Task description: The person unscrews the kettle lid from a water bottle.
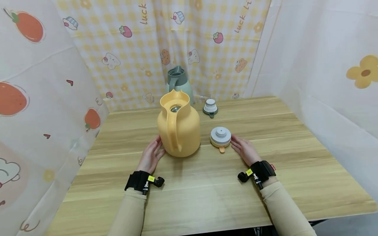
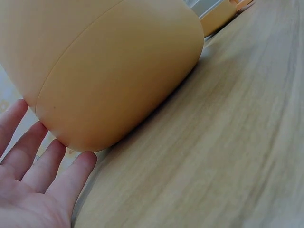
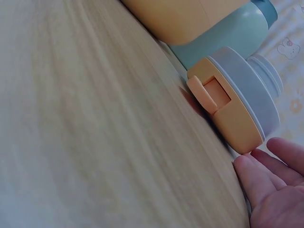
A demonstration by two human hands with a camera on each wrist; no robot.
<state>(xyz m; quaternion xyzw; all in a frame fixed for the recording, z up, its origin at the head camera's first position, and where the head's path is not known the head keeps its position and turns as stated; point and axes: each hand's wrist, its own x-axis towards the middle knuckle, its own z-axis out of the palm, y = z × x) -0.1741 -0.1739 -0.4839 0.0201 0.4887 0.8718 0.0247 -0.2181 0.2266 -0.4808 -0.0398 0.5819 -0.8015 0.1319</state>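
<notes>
A yellow thermos jug [image 1: 189,131] stands upright and lidless on the wooden table, its handle toward me. My left hand [image 1: 151,154] touches the jug's lower left side with fingertips of nearly straight fingers; the left wrist view shows them against the yellow body [image 2: 123,71]. To the jug's right lies its yellow and grey lid [image 1: 220,136], upside down with an orange tab toward me. My right hand [image 1: 245,150] rests on the table beside the lid, its fingertips at the lid's right edge. In the right wrist view those fingers [image 3: 256,178] are loosely extended.
Behind the yellow jug stands a green thermos jug [image 1: 184,87], partly hidden, also without a lid. A grey and dark green lid [image 1: 210,107] lies upside down to its right. Patterned curtains [image 1: 141,65] hang along the table's back and sides. The wooden table [image 1: 189,196] ends near my forearms.
</notes>
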